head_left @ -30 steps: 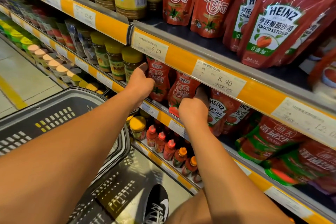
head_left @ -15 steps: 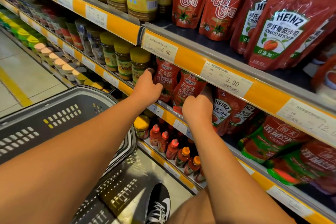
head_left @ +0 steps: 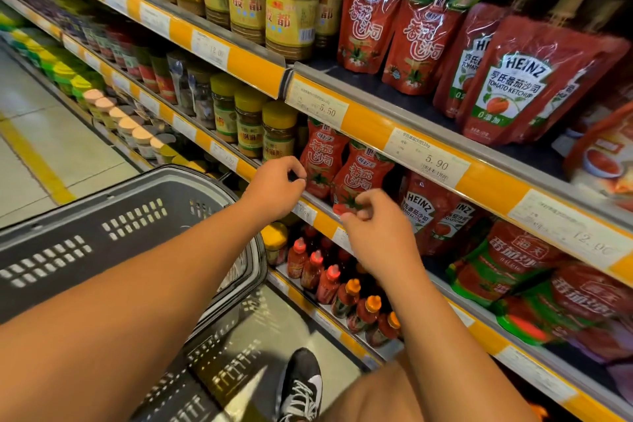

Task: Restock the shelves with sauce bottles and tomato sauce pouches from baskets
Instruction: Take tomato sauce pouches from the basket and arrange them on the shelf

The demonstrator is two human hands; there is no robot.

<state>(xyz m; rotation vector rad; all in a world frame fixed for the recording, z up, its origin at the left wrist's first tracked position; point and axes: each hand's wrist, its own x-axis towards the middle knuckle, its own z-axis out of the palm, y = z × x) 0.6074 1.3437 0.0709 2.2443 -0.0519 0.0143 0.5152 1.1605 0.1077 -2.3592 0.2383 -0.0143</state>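
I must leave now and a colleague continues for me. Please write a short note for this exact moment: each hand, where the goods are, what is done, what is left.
Left hand: fingers loosely curled, holds nothing, in front of the left red pouch.
Right hand: fingers curled just in front of the right red pouch; whether it touches is unclear.
Both pouches stand upright on the middle shelf, beside the Heinz pouches.
Sauce bottles line the shelf below.
Grey basket is at the left; its contents are hidden, so check it for what is left.

Pale tiled floor (head_left: 68, 147) with a yellow stripe (head_left: 37, 161), dim light.
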